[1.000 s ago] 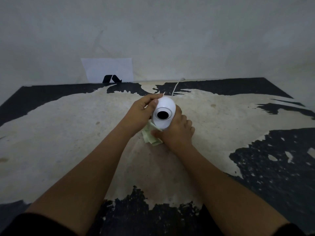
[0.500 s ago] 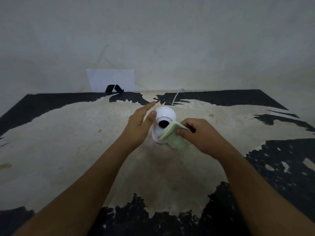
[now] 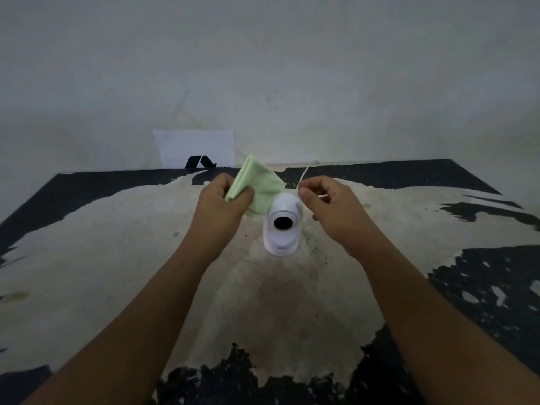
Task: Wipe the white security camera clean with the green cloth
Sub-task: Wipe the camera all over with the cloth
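Left hand (image 3: 222, 200) grips the folded green cloth (image 3: 257, 185); right hand (image 3: 330, 206) pinches the thin white cable (image 3: 304, 175).

White security camera (image 3: 282, 226) stands upright on the worn, peeling tabletop (image 3: 117, 273) between both hands — lens facing the viewer. Cloth hangs just left of and behind the camera's head; contact cannot be confirmed. Right fingers curled closed — thumb against forefinger on the cable. White card (image 3: 195, 147) leans against the wall behind.

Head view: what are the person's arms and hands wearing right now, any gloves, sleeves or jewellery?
Both the left hand and the right hand are bare, with no gloves. No rings, watch or bands show on the fingers or wrists. Both forearms are uncovered right down to the bottom edge of the frame, so no sleeve is visible in this view.
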{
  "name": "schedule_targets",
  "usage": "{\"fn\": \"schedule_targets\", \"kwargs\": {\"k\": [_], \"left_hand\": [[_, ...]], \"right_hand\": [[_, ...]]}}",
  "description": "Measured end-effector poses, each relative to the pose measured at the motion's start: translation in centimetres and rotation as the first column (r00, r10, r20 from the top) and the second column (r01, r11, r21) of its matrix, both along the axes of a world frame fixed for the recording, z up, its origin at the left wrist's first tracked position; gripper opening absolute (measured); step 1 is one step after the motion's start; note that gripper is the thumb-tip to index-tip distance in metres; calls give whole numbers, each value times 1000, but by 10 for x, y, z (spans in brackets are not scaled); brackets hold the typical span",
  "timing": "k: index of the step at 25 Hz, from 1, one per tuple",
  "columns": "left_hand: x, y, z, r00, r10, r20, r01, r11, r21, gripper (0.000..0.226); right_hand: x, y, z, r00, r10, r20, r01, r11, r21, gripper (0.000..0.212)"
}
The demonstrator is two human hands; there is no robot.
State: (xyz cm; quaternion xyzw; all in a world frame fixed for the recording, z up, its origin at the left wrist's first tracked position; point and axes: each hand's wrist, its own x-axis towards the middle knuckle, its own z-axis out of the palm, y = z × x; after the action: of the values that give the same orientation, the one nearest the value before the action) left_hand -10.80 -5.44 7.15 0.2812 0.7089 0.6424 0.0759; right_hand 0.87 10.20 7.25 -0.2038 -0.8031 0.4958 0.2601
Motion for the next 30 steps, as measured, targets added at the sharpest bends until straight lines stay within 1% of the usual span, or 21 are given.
{"fn": "schedule_targets", "kwargs": {"k": [2, 4, 6, 9, 10, 11, 12, 13, 14, 15, 16, 17, 19, 22, 25, 27, 28, 30], "left_hand": [[-8, 5, 4, 997, 44, 60, -47, 998, 50, 17], [-11, 8, 2, 991, 77, 112, -84, 994, 65, 7], [-10, 9, -4, 987, 99, 125, -105, 994, 42, 9], [-4, 5, -17, 992, 100, 82, -100, 995, -4, 10], [-2, 3, -20, 996, 69, 58, -68, 997, -24, 10], [1, 0, -23, 999, -9, 31, 11, 999, -52, 11], [2, -3, -25, 992, -124, 7, 124, 987, -103, 14], [2, -5, -28, 969, -245, -15, 238, 953, -186, 15], [0, -6, -34, 943, -330, -43, 304, 907, -290, 16], [-1, -5, -41, 928, -364, -84, 307, 872, -381, 17], [-3, -2, -49, 929, -345, -134, 258, 863, -435, 16], [-3, 1, -54, 940, -293, -174, 191, 875, -445, 12], [-1, 8, -60, 964, -168, -208, 75, 917, -391, 5], [1, 16, -57, 975, -73, -211, 3, 949, -315, 7], [0, 19, -50, 967, -80, -242, -4, 944, -330, 7], [-2, 19, -50, 971, -82, -223, 12, 954, -301, 10], [-3, 19, -49, 978, -75, -196, 18, 962, -273, 14], [-3, 23, -47, 981, -76, -180, 30, 969, -247, 30]], "right_hand": [[-4, 2, -12, 998, -45, 54, 44, 999, 27, 24], [-6, 0, -22, 995, -34, 91, 31, 999, 38, 35], [-7, -1, -28, 997, -7, 75, 6, 1000, 19, 37], [-8, -1, -33, 999, 3, 48, -3, 1000, -1, 34], [-9, -1, -33, 999, 6, 44, -5, 1000, -10, 33], [-9, 0, -34, 999, 9, 40, -9, 1000, -21, 33], [-9, 1, -34, 999, 12, 35, -11, 999, -30, 32], [-9, 2, -34, 999, 15, 31, -14, 999, -30, 32], [-9, 3, -35, 999, 17, 33, -16, 1000, -22, 32], [-9, 4, -35, 999, 20, 37, -20, 1000, -9, 32], [-9, 4, -35, 999, 23, 41, -23, 1000, 3, 32], [-9, 5, -36, 999, 26, 39, -27, 1000, 7, 31], [-9, 5, -36, 999, 32, 24, -32, 999, 9, 29], [-9, 7, -36, 999, 44, 10, -44, 999, 23, 28], [-10, 9, -37, 999, 43, 10, -43, 999, 16, 28], [-10, 10, -38, 999, 48, 8, -48, 999, 2, 28], [-10, 10, -38, 999, 50, 8, -50, 999, -9, 28], [-10, 11, -39, 998, 56, 3, -56, 998, -26, 28]]}}
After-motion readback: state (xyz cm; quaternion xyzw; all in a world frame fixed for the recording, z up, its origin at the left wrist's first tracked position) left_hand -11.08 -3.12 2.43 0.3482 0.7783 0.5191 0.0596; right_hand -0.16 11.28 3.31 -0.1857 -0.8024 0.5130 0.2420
